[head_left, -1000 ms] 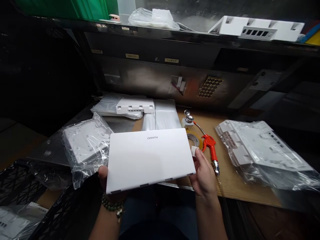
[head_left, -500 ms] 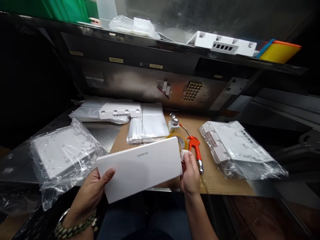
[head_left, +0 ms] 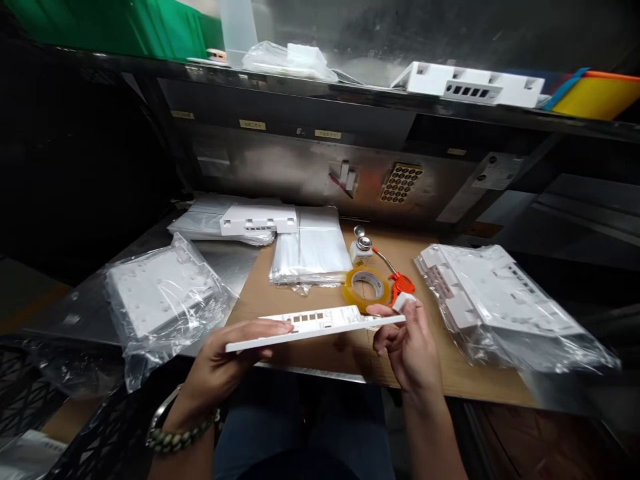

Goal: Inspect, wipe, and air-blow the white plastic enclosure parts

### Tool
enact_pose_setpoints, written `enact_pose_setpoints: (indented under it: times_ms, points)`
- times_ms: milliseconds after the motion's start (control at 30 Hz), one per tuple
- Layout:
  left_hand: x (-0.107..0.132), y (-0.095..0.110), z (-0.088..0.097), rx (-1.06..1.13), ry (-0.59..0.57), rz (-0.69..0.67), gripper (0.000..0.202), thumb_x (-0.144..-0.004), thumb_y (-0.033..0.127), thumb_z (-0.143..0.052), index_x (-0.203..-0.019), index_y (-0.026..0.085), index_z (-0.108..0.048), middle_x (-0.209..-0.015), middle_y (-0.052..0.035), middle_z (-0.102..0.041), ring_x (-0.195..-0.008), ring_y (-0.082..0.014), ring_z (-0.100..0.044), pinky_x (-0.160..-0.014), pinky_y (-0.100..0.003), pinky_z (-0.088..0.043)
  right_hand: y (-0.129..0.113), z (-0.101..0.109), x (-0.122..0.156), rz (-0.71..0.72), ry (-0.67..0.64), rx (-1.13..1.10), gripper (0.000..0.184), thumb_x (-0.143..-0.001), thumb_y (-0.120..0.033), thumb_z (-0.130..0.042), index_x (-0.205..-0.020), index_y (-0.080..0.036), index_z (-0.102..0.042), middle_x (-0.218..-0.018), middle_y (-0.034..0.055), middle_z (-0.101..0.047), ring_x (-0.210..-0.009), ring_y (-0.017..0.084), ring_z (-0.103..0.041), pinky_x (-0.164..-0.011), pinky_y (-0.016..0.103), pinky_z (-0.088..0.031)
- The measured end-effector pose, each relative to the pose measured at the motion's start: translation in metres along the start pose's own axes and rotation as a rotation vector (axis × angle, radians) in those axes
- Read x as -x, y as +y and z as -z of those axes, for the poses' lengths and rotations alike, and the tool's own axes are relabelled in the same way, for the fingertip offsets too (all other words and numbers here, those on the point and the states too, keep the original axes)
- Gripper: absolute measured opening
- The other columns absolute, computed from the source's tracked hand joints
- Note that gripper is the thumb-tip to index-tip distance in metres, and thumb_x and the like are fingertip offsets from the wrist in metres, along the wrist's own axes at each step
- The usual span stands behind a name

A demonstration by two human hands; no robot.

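My left hand (head_left: 227,363) grips the left end of a white plastic housing (head_left: 325,327), thumb on one side and fingers on the other. The housing is held nearly edge-on above the bench, and a row of square port openings shows along it. At its right end, my right hand (head_left: 413,347) pinches a small white wad (head_left: 403,302), perhaps cloth or paper, with the other fingers curled below. Whether the right hand also touches the housing I cannot tell. Just behind are a roll of yellowish tape (head_left: 367,288) and a red air blow gun (head_left: 401,285), partly covered by the right hand.
Bagged white housings lie to the left (head_left: 160,287) and right (head_left: 500,293). Behind are a stack of clear plastic bags (head_left: 320,247), another white housing (head_left: 257,220) and a pump bottle (head_left: 361,252). Cardboard (head_left: 480,373) covers part of the bench. A shelf (head_left: 350,93) runs above.
The housing has turned from its flat lettered face to nearly edge-on, showing its port openings. My right hand keeps the white wad at the right end. The view has shifted slightly left.
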State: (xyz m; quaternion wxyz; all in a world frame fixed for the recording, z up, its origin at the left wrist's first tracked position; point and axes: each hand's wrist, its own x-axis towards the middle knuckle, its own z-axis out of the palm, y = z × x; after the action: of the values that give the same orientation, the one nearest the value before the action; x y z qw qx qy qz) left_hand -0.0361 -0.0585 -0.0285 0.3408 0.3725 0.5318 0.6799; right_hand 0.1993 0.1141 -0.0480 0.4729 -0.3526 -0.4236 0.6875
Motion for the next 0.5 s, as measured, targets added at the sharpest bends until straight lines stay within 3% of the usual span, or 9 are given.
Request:
enact_pose_setpoints:
  times_ms: [133,233,267,333,400,433,500]
  points:
    - [-0.004,0.007,0.001,-0.108,-0.086,-0.065,0.011,-0.082,0.021,-0.083,-0.093,0.023,-0.086,-0.101,-0.0147,-0.082,-0.11,-0.0381,-0.074,-0.108,-0.047,-0.051,0.004,-0.002,-0.002,-0.059,0.029,-0.036,0.053,-0.08,-0.066,-0.079,-0.101,-0.025,-0.052,-0.075,0.0002,-0.077,-0.05,0.019,-0.07,-0.046,0.029,-0.057]
    - [-0.003,0.006,-0.004,-0.195,-0.155,-0.133,0.017,-0.091,0.038,-0.076,-0.096,0.026,-0.086,-0.11,-0.0134,-0.081,-0.124,-0.0375,-0.067,-0.123,-0.053,-0.034,0.006,-0.003,-0.004,-0.007,0.053,-0.058,0.046,-0.084,-0.064,-0.077,-0.089,-0.021,-0.06,-0.065,-0.0014,-0.071,-0.051,0.015,-0.066,-0.051,0.026,-0.057]
    - [-0.003,0.004,-0.007,-0.155,-0.124,-0.15,0.024,-0.086,0.047,-0.079,-0.095,0.025,-0.086,-0.12,-0.0138,-0.079,-0.135,-0.0383,-0.059,-0.126,-0.052,-0.028,0.006,-0.004,-0.004,0.028,0.073,-0.066,0.045,-0.086,-0.063,-0.075,-0.083,-0.02,-0.062,-0.062,-0.0015,-0.068,-0.052,0.014,-0.064,-0.053,0.025,-0.056]
    - [-0.006,-0.001,-0.015,0.059,0.077,-0.168,0.05,-0.072,0.066,-0.083,-0.102,0.026,-0.085,-0.146,-0.011,-0.065,-0.152,-0.0368,-0.039,-0.127,-0.046,-0.026,0.006,-0.007,-0.001,0.115,0.113,-0.079,0.048,-0.092,-0.063,-0.067,-0.071,-0.02,-0.062,-0.058,-0.0009,-0.063,-0.056,0.013,-0.061,-0.056,0.025,-0.054]
    - [-0.011,-0.003,-0.021,0.404,0.302,-0.07,0.065,-0.074,0.075,-0.076,-0.121,0.031,-0.077,-0.159,-0.0058,-0.053,-0.156,-0.0322,-0.033,-0.124,-0.042,-0.034,0.005,-0.012,0.003,0.203,0.134,-0.08,0.052,-0.097,-0.063,-0.06,-0.066,-0.021,-0.059,-0.055,-0.0008,-0.058,-0.056,0.014,-0.058,-0.056,0.027,-0.052]
    - [-0.014,-0.002,-0.023,0.57,0.338,0.041,0.065,-0.082,0.075,-0.068,-0.13,0.032,-0.072,-0.159,-0.0056,-0.053,-0.154,-0.031,-0.036,-0.122,-0.043,-0.037,0.004,-0.015,0.006,0.237,0.136,-0.075,0.052,-0.098,-0.063,-0.058,-0.066,-0.022,-0.057,-0.053,-0.0015,-0.057,-0.053,0.014,-0.056,-0.054,0.027,-0.05]
    - [-0.02,0.003,-0.024,0.794,0.226,0.328,0.061,-0.097,0.069,-0.051,-0.142,0.029,-0.063,-0.151,-0.0102,-0.061,-0.148,-0.0336,-0.047,-0.119,-0.051,-0.041,0.005,-0.019,0.008,0.293,0.126,-0.053,0.045,-0.099,-0.061,-0.058,-0.075,-0.023,-0.056,-0.051,-0.0042,-0.055,-0.047,0.013,-0.052,-0.051,0.027,-0.047]
